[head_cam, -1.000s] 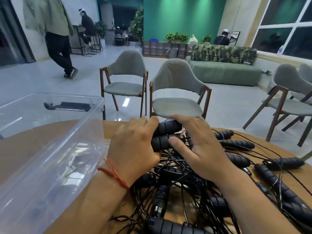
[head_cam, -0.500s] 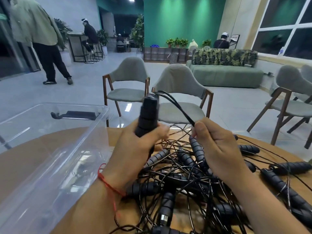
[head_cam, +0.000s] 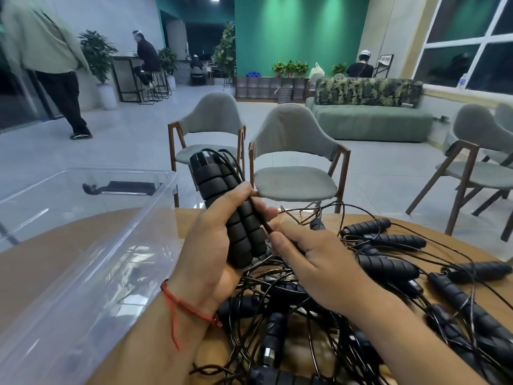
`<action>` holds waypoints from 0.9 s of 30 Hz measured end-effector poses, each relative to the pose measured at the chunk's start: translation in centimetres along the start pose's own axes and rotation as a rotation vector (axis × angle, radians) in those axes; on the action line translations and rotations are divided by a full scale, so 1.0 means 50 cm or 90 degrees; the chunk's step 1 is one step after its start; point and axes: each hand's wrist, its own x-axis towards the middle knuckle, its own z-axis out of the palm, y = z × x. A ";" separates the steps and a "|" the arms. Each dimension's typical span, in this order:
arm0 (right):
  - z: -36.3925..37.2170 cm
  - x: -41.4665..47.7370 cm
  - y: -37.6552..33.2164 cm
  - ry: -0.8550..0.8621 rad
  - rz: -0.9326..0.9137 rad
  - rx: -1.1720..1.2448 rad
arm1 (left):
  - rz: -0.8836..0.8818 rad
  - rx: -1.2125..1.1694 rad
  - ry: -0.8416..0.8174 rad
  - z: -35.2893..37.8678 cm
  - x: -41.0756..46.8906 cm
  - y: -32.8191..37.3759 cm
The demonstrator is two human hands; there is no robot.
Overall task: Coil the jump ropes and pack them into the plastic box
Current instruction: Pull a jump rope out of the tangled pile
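Head view: left grip [head_cam: 211,245] clutching two handles [head_cam: 222,195], raised over tabletop [head_cam: 183,221] middle; right grip [head_cam: 313,262] pinching cord [head_cam: 259,215] beside them. Ropes [head_cam: 388,269] tangled toward right edge; box [head_cam: 88,173] at left edge.

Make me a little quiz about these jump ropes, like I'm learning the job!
1. True or false: the left hand grips two black handles held side by side.
2. Pick one: what do the fingers of the right hand pinch? A) the thin black cord B) a chair C) a plant
3. Fill the gap: the clear plastic box sits on the table to the ____ of the tangled rope pile.

Key: 1 true; 2 A; 3 left.
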 end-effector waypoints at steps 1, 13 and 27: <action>-0.005 0.000 0.000 -0.010 0.005 -0.021 | -0.002 -0.012 0.002 -0.002 0.003 0.000; -0.196 -0.026 0.065 0.033 0.067 -0.132 | 0.080 -0.073 0.108 -0.061 0.042 0.029; -0.180 -0.018 0.038 0.204 -0.050 -0.102 | -0.028 0.439 0.096 -0.066 0.036 -0.040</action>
